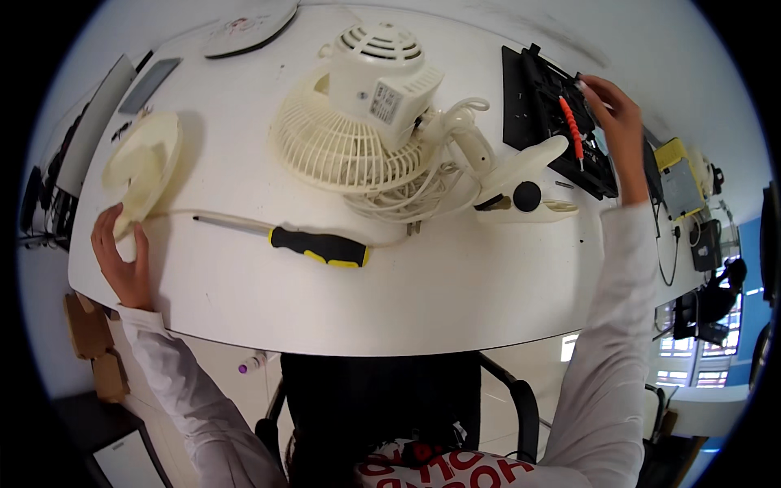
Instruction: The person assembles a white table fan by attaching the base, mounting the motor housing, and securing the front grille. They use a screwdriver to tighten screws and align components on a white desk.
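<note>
At the left, my left hand [122,256] grips the lower end of a cream plastic fan part [165,159], a rounded, dish-like piece standing tilted on the table, with thumb and fingers on either side of it. My right hand [616,114] reaches over a black tool case [537,93] at the far right, its fingertips pinched at the case's far side; what they hold, if anything, is too small to name. An orange-red screwdriver [572,128] lies across the case. Between my hands, a cream electric fan [358,138] rests grille down, motor housing up.
A black-and-yellow screwdriver [317,246] lies in front of the fan. A coiled cream cord [407,199] sits against the grille. Right of it is a cream fan stand piece [521,183] with a black knob. A grey phone-like slab [150,85] lies at the far left.
</note>
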Demonstrator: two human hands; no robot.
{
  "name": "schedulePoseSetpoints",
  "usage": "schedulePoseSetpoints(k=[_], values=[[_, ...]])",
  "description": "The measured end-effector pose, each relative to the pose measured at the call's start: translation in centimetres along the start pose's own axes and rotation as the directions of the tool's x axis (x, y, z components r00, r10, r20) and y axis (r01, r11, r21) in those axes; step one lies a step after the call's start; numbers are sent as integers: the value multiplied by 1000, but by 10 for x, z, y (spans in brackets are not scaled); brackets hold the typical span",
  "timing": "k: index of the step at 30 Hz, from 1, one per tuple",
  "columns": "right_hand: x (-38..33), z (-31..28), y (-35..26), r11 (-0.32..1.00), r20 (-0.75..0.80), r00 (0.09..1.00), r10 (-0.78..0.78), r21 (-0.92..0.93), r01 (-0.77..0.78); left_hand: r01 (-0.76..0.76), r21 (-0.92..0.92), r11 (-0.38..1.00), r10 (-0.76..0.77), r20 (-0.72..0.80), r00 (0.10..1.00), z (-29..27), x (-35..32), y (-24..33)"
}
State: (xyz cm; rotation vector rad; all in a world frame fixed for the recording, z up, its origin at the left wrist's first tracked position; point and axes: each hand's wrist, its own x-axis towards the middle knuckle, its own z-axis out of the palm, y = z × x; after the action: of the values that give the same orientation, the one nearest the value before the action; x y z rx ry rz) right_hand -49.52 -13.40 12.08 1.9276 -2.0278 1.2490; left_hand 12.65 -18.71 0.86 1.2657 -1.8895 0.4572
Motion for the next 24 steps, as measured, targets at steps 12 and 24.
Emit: schedulePoseSetpoints(k=[12,24], values=[[-88,44,-127,902,245,918,-311,-229,366,49,-64,997,-52,-45,998,-6,-5,-15],[-89,66,-125,887,248,937,-246,-331,321,164,-142,976,-169,-24,985,-6,-11,-29]])
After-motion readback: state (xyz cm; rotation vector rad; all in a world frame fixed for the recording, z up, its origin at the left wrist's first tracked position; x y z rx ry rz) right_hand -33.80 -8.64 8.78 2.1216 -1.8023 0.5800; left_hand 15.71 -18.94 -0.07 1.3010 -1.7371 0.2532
